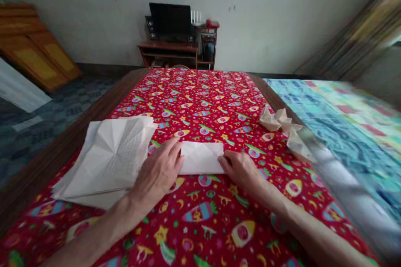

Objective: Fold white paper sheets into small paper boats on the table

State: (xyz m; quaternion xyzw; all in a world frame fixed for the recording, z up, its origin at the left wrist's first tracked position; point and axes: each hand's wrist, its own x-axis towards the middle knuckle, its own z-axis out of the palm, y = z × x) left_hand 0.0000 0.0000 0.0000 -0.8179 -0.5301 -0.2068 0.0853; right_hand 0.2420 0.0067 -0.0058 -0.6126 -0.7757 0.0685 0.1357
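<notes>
A folded white paper (202, 157) lies flat on the red patterned tablecloth (203, 104). My left hand (159, 171) rests on its left end, fingers stretched out and pressing the paper down. My right hand (239, 168) presses on its right edge with fingers bent at the fold. Neither hand lifts the paper off the cloth.
A stack of creased white sheets (106, 158) lies left of my left hand. Several folded paper shapes (282, 127) sit at the right table edge. A bed with a blue patchwork cover (344, 133) adjoins on the right. A desk with a monitor (171, 23) stands at the far wall.
</notes>
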